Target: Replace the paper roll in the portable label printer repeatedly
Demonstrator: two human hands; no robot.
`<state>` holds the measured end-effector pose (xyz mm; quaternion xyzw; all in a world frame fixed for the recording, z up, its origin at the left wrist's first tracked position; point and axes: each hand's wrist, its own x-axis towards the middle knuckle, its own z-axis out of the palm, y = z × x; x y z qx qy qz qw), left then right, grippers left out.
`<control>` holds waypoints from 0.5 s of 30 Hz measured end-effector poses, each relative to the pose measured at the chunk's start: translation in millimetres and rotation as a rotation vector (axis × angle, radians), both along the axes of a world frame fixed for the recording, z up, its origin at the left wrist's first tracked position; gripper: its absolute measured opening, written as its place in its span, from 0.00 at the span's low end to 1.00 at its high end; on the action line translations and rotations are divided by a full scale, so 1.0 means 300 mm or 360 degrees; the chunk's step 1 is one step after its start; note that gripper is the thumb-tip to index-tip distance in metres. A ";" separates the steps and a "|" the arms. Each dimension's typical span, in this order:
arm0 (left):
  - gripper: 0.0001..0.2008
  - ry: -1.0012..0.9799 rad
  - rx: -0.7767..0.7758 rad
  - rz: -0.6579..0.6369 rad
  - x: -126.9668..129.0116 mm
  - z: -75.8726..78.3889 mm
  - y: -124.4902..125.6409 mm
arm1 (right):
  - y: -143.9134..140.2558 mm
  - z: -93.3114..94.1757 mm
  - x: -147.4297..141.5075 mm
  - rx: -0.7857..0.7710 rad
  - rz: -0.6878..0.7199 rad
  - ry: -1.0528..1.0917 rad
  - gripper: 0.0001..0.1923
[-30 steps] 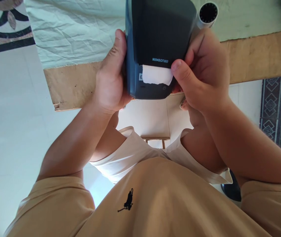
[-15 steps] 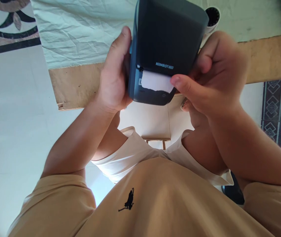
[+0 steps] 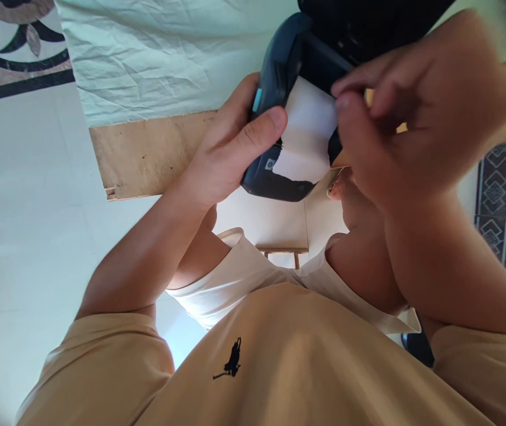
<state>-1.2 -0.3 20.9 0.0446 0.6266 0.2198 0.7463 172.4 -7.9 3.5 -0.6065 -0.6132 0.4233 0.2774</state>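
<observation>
My left hand [image 3: 244, 142] is wrapped around the left side of a dark label printer [image 3: 274, 177], its thumb lying over the front edge. The printer's black lid [image 3: 368, 23] is swung up and back, so the inside shows. White label paper [image 3: 308, 124] lies in the bay, its torn end hanging over the front. My right hand [image 3: 416, 112], slightly blurred, has thumb and forefinger pinched together at the paper's right edge. It covers the right side of the printer.
A pale green cloth [image 3: 168, 59] lies over a wooden board [image 3: 146, 154] behind the printer. Below are my legs and a small wooden stool [image 3: 281, 251]. A dark patterned floor border [image 3: 496, 195] runs along the right.
The printer's lid has gone from closed to open, uncovering the paper inside. My left thumb has moved onto the front, and my right hand has shifted up to the paper's right edge.
</observation>
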 end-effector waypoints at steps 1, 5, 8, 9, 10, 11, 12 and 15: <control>0.27 0.0010 0.0026 -0.0046 -0.008 0.002 0.000 | -0.006 0.006 -0.009 0.0025 0.0131 -0.0144 0.09; 0.23 -0.0040 0.0250 -0.0377 -0.056 -0.002 -0.003 | 0.008 0.026 -0.017 -0.0129 0.0420 -0.0583 0.10; 0.23 -0.0138 0.0333 -0.0517 -0.077 -0.017 -0.001 | 0.036 0.027 -0.012 -0.0447 0.0530 -0.0596 0.20; 0.23 -0.0147 0.0317 -0.0513 -0.077 -0.023 0.001 | 0.043 0.027 -0.010 -0.0507 0.0551 -0.0533 0.21; 0.23 -0.0131 0.0288 -0.0485 -0.073 -0.027 0.003 | 0.047 0.027 -0.009 -0.0514 0.0555 -0.0442 0.22; 0.23 -0.0093 0.0254 -0.0439 -0.067 -0.030 0.006 | 0.050 0.029 -0.006 -0.0490 0.0535 -0.0349 0.23; 0.22 -0.0039 0.0217 -0.0378 -0.059 -0.031 0.008 | 0.051 0.032 -0.003 -0.0459 0.0514 -0.0255 0.24; 0.21 0.0098 0.0094 -0.0175 -0.037 -0.025 0.019 | 0.047 0.049 0.020 -0.0428 0.0418 -0.0016 0.25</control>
